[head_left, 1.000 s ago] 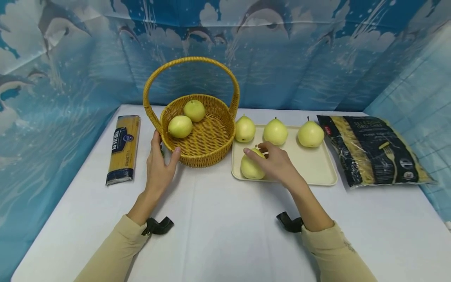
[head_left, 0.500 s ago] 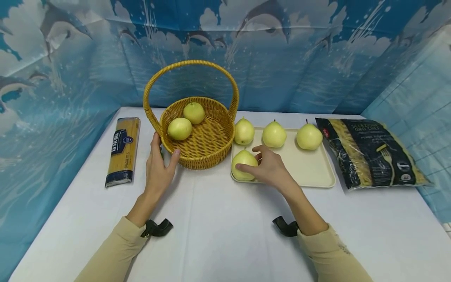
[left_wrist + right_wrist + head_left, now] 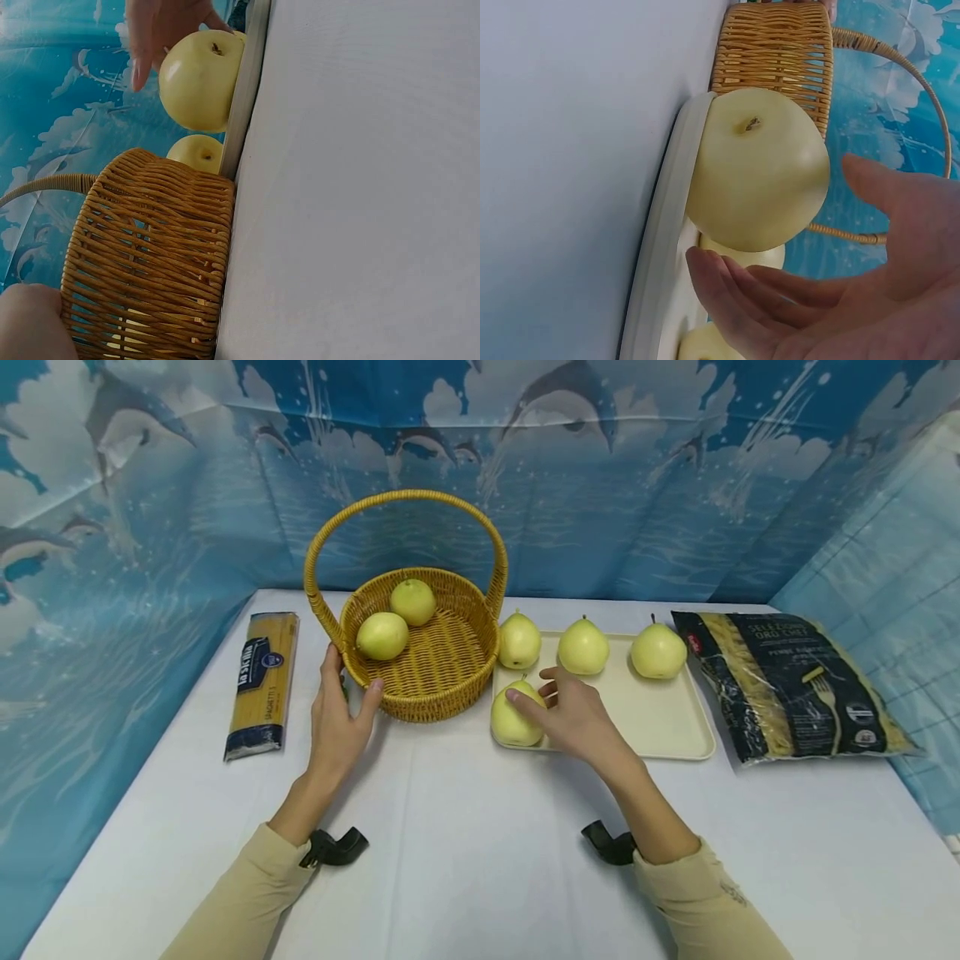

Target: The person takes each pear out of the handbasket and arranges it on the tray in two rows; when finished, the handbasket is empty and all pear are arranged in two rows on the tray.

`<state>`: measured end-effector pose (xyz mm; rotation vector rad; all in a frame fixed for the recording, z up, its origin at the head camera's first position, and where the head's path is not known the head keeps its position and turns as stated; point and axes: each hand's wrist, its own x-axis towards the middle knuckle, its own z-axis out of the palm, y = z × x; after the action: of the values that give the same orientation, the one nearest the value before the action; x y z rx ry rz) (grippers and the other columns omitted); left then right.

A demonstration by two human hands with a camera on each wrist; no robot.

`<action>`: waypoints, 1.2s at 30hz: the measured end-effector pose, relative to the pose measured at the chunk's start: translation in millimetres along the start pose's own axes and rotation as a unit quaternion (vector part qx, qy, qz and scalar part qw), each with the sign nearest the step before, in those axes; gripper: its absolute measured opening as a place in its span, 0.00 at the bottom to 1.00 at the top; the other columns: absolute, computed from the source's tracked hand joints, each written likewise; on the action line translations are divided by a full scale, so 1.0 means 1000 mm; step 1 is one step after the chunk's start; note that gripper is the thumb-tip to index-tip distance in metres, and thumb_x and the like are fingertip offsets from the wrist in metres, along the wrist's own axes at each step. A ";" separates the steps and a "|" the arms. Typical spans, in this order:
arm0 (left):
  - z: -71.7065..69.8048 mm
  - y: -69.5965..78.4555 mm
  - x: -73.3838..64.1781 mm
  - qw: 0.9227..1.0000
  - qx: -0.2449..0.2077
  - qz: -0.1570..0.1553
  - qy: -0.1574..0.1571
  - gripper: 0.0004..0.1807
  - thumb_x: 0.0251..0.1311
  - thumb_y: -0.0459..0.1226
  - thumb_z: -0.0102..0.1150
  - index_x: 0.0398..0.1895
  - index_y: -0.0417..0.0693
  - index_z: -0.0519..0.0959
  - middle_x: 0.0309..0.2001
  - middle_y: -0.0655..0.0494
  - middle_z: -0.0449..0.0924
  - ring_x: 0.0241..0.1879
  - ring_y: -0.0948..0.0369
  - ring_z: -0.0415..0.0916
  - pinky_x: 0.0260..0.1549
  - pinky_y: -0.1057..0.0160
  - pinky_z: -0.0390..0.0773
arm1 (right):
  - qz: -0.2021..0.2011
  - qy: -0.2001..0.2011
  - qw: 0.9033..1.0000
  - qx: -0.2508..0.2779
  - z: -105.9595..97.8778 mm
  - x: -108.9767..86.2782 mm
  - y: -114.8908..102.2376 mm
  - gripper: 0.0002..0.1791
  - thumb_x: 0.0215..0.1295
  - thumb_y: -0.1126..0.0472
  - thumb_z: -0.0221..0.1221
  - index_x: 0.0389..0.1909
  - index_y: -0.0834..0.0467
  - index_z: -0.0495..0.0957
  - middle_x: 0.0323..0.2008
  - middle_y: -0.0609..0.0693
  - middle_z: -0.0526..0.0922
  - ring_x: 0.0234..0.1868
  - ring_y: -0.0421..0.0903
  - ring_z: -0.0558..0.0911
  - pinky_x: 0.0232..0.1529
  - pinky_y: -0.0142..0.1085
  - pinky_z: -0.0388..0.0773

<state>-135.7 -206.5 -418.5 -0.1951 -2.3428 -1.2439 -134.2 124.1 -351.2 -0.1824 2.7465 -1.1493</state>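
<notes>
In the head view my left hand (image 3: 341, 722) rests against the near left side of a yellow woven basket (image 3: 442, 693), fingers and thumb spread along its outside. Two pale green-yellow pears, one in front (image 3: 382, 636) and one behind (image 3: 412, 602), lie in the basket. My right hand (image 3: 581, 714) is beside another pear (image 3: 513, 718) at the front left corner of a cream tray (image 3: 660, 727). The right wrist view shows that pear (image 3: 757, 172) on the tray, with the thumb apart from it and the fingers extended close below; contact there is unclear.
Further pears stand along the back of the tray, at left (image 3: 519, 640), middle (image 3: 583, 646) and right (image 3: 657, 650). A spaghetti packet (image 3: 262, 685) lies left of the basket. A dark pasta bag (image 3: 795, 685) lies right of the tray. A dolphin-print curtain (image 3: 637, 510) hangs behind.
The pear by my right hand has shifted left to the tray's front corner, and the hand moved left with it. The right thumb has lifted a little. My left hand stays at the basket.
</notes>
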 end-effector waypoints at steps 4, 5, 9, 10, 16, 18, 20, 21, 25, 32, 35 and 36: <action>0.000 0.000 0.000 1.000 -0.001 0.001 0.000 0.48 0.76 0.49 0.57 0.87 0.46 0.42 0.84 0.44 0.51 0.83 0.51 0.52 0.79 0.45 0.59 | -0.008 0.021 1.000 0.010 0.000 0.000 0.002 0.43 0.74 0.37 0.59 0.72 0.69 0.67 0.63 0.66 0.80 0.63 0.61 0.81 0.61 0.56 0.80; 0.000 0.000 0.000 1.000 0.000 0.001 0.000 0.48 0.76 0.49 0.57 0.87 0.46 0.42 0.84 0.43 0.52 0.83 0.51 0.52 0.79 0.45 0.59 | -0.010 0.027 0.999 0.013 0.001 0.001 0.002 0.43 0.74 0.37 0.59 0.73 0.69 0.67 0.64 0.66 0.79 0.63 0.61 0.81 0.61 0.56 0.80; -0.001 -0.001 0.000 1.000 0.000 0.003 0.004 0.48 0.76 0.48 0.57 0.87 0.45 0.43 0.84 0.43 0.52 0.83 0.51 0.52 0.79 0.45 0.60 | -0.030 0.056 0.998 0.028 0.004 0.002 0.001 0.42 0.75 0.38 0.59 0.73 0.68 0.67 0.64 0.66 0.79 0.64 0.62 0.81 0.62 0.57 0.80; -0.001 -0.001 0.000 1.000 0.000 0.003 0.006 0.48 0.76 0.48 0.58 0.87 0.45 0.43 0.84 0.43 0.52 0.83 0.51 0.53 0.79 0.45 0.60 | -0.036 0.063 0.997 0.030 0.005 0.003 0.000 0.41 0.75 0.39 0.60 0.73 0.68 0.68 0.64 0.66 0.79 0.63 0.62 0.81 0.62 0.57 0.80; 0.001 -0.004 -0.003 1.000 0.002 0.004 0.007 0.47 0.75 0.49 0.58 0.87 0.46 0.44 0.83 0.44 0.54 0.82 0.50 0.53 0.78 0.43 0.61 | -0.075 0.092 0.992 0.043 0.011 0.009 -0.010 0.36 0.74 0.45 0.63 0.71 0.67 0.71 0.64 0.65 0.79 0.64 0.61 0.80 0.61 0.54 0.81; 0.002 -0.003 -0.002 1.000 0.002 0.007 0.007 0.47 0.75 0.49 0.58 0.87 0.46 0.44 0.83 0.44 0.54 0.82 0.51 0.54 0.78 0.43 0.61 | -0.088 0.094 0.991 0.048 0.012 0.012 -0.019 0.35 0.73 0.47 0.64 0.70 0.67 0.72 0.64 0.64 0.79 0.65 0.60 0.79 0.62 0.54 0.79; 0.002 -0.003 0.000 1.000 0.001 0.009 0.008 0.47 0.75 0.49 0.58 0.87 0.47 0.44 0.83 0.44 0.54 0.82 0.51 0.53 0.78 0.44 0.60 | -0.104 0.093 0.989 0.052 0.014 0.015 -0.029 0.34 0.72 0.49 0.65 0.70 0.66 0.73 0.64 0.63 0.80 0.65 0.59 0.78 0.63 0.54 0.78; 0.003 -0.003 0.001 1.000 0.001 0.010 0.008 0.47 0.75 0.49 0.58 0.87 0.47 0.44 0.83 0.44 0.54 0.82 0.51 0.53 0.79 0.44 0.60 | -0.111 0.093 0.988 0.052 0.015 0.017 -0.035 0.33 0.72 0.49 0.66 0.70 0.65 0.73 0.63 0.63 0.80 0.65 0.59 0.78 0.63 0.54 0.77; 0.004 -0.003 0.000 1.000 0.000 0.007 0.005 0.47 0.76 0.49 0.57 0.87 0.47 0.44 0.83 0.44 0.53 0.83 0.51 0.53 0.79 0.45 0.60 | -0.143 0.121 0.981 0.051 0.026 0.026 -0.055 0.29 0.71 0.53 0.66 0.67 0.64 0.76 0.61 0.60 0.82 0.64 0.58 0.79 0.64 0.53 0.76; 0.003 -0.002 0.000 1.000 0.000 0.007 0.002 0.47 0.76 0.49 0.57 0.87 0.48 0.43 0.84 0.45 0.52 0.83 0.52 0.52 0.79 0.45 0.59 | -0.172 0.155 0.969 0.082 0.047 0.042 -0.084 0.24 0.69 0.57 0.68 0.64 0.59 0.80 0.59 0.54 0.84 0.62 0.53 0.79 0.66 0.48 0.74; 0.002 -0.002 0.001 1.000 0.001 0.005 -0.001 0.47 0.76 0.50 0.57 0.87 0.47 0.42 0.84 0.45 0.51 0.83 0.52 0.52 0.79 0.45 0.59 | -0.179 0.127 0.969 0.113 0.056 0.054 -0.092 0.25 0.67 0.59 0.69 0.64 0.59 0.80 0.59 0.53 0.85 0.63 0.51 0.81 0.64 0.42 0.78; 0.001 -0.002 0.001 1.000 0.002 0.004 -0.001 0.48 0.76 0.50 0.56 0.87 0.47 0.42 0.84 0.45 0.51 0.83 0.52 0.52 0.79 0.45 0.59 | -0.183 0.117 0.969 0.120 0.059 0.059 -0.093 0.26 0.67 0.60 0.70 0.65 0.59 0.80 0.60 0.53 0.85 0.63 0.50 0.81 0.64 0.41 0.79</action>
<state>-137.6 -206.6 -419.9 -0.2043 -2.3437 -1.2357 -176.0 7.3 -331.4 -0.5756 2.8138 -1.6844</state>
